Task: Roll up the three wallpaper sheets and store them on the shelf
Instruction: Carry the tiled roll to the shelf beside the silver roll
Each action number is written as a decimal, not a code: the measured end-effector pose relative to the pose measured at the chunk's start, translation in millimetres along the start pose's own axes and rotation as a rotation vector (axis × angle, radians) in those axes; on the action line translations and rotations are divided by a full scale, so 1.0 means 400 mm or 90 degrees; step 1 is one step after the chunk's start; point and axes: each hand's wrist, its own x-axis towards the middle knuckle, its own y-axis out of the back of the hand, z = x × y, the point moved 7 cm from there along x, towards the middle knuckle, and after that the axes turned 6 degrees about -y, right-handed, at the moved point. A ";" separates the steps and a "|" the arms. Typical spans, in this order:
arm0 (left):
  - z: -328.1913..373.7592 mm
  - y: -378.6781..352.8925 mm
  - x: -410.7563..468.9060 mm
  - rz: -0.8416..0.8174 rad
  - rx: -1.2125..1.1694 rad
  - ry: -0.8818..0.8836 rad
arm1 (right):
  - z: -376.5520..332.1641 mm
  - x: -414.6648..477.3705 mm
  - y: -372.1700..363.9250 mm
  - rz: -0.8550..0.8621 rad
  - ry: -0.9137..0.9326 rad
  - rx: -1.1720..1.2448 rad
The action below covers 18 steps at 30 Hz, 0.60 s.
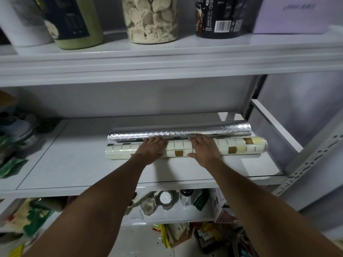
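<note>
White shelf (74,164), dim room.
Left hand (150,148) and right hand (204,148) rest flat-fingered on tiled roll (239,147); silver roll (185,131) just behind it, front edge hidden.

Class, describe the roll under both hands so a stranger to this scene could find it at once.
On the white middle shelf, below the jars, two rolls lie side by side. Take the front roll, under the left hand and right hand. It is cream with gold-brown tile squares; the silver roll behind is crinkled foil.
</note>
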 end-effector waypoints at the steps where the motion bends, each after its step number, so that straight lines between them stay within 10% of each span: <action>1: -0.002 0.000 -0.001 0.000 0.000 0.002 | -0.001 -0.001 0.000 0.001 0.001 -0.003; 18: 0.079 0.123 0.022 0.043 -0.028 -0.106 | 0.037 -0.088 0.149 0.058 -0.094 0.004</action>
